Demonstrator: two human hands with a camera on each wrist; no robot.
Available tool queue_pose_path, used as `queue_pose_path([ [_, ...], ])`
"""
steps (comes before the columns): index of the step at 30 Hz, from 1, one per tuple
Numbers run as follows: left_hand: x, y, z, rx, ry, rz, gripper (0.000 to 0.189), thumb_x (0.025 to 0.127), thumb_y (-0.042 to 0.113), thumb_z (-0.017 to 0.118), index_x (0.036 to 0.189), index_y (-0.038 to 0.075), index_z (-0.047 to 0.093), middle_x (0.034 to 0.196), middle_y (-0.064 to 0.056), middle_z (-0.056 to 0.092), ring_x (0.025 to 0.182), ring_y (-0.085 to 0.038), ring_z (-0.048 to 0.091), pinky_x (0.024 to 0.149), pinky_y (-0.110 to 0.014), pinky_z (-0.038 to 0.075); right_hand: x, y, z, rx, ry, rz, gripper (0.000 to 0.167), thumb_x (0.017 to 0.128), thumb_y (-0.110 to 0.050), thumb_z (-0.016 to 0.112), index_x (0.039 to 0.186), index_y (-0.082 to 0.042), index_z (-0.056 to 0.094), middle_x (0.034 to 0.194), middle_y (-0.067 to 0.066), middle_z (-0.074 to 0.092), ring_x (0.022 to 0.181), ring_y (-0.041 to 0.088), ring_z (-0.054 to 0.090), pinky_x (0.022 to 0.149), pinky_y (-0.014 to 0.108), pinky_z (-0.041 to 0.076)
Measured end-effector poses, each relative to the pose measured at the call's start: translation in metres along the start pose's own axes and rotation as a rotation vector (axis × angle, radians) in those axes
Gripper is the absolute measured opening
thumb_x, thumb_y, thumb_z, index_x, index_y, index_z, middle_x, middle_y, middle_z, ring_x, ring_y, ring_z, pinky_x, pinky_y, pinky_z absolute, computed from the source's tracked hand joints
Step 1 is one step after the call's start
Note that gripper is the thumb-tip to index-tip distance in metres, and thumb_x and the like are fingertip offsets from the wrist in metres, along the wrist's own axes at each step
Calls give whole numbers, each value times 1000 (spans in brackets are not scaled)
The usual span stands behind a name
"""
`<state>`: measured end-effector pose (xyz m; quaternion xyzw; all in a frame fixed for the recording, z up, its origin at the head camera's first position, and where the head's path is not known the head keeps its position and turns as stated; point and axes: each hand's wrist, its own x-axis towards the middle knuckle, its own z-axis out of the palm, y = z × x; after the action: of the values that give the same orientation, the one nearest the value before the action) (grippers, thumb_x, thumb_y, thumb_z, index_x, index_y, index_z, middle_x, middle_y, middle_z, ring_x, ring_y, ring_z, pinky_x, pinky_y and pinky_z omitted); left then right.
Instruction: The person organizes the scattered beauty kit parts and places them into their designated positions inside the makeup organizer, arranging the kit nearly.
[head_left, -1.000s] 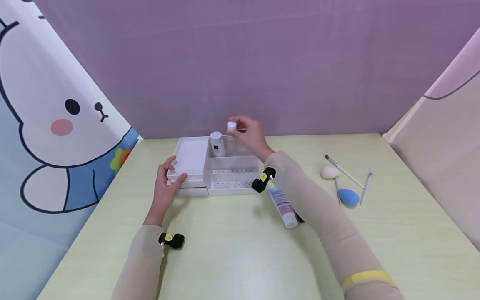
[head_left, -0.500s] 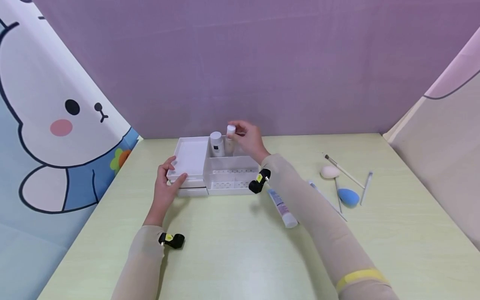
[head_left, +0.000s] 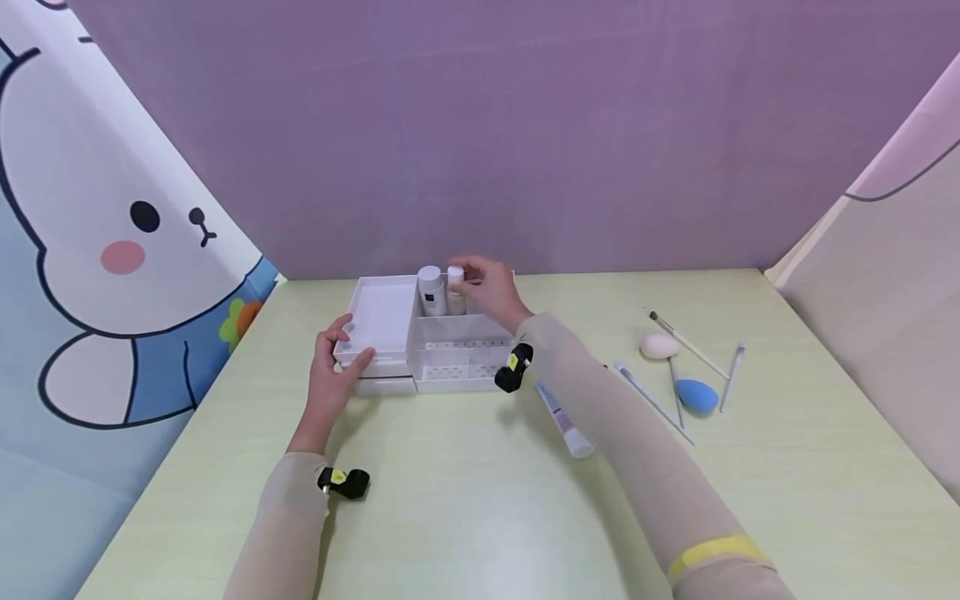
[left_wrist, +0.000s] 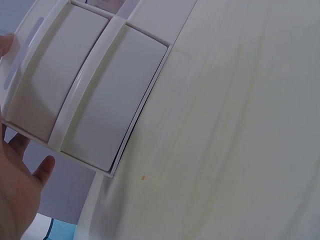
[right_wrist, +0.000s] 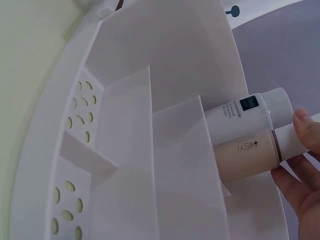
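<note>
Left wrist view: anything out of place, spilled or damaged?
Small orange speck on the table, near the white organizer; odd against the pale surface, too small to identify. Nothing else stands out.

Looks like smooth plastic in the organizer [head_left: 384, 312], with a soft gloss along the drawer handles [left_wrist: 85, 77]. Appears smooth and satiny on the beige bottle [right_wrist: 247, 156], with a plastic cap [right_wrist: 290, 141]. Reads as matt cloth in the backdrop [head_left: 525, 133] and sleeves [head_left: 630, 433], matt foam in the sponge [head_left: 697, 397], and faintly glossy wood grain across the table [head_left: 450, 517].
</note>
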<state>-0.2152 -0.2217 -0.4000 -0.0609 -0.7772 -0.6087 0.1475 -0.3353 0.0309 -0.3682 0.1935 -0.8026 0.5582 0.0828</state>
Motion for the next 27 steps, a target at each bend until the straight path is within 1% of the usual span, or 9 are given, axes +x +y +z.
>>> queue_pose_path([
  [6,0,0,1,6,-3,-11,37,95,4,64,113,-7,34,158,-12,34,145,-26,25,115,-42,19,1,3,2,-47,1,17,35,86,-3,76,121,-4,69,112,9,70,97,21,66,77,27,54],
  [10,-1,1,1,15,-5,-23,37,96,6,63,113,-6,33,158,-12,33,146,-26,23,116,-44,17,-2,2,3,-80,-26,47,34,87,-3,75,121,-4,69,113,10,70,99,21,65,80,28,53],
  [13,-1,1,1,14,-5,-20,37,96,6,63,113,-7,33,158,-12,33,146,-26,23,117,-44,17,-3,2,4,-102,-37,69,34,88,-4,75,121,-5,68,115,10,70,101,22,65,82,28,53],
  [21,-2,2,0,13,-6,-23,37,96,6,64,113,-6,33,158,-12,33,147,-25,22,117,-44,17,-3,8,8,-156,-71,110,37,88,-7,75,124,-8,67,117,10,70,103,21,66,82,28,53],
  [27,-2,3,0,12,-6,-22,37,96,5,63,113,-7,33,158,-13,32,146,-26,23,117,-44,17,-4,8,9,-173,-68,102,38,88,-7,76,125,-7,67,116,11,70,103,22,66,83,30,53],
])
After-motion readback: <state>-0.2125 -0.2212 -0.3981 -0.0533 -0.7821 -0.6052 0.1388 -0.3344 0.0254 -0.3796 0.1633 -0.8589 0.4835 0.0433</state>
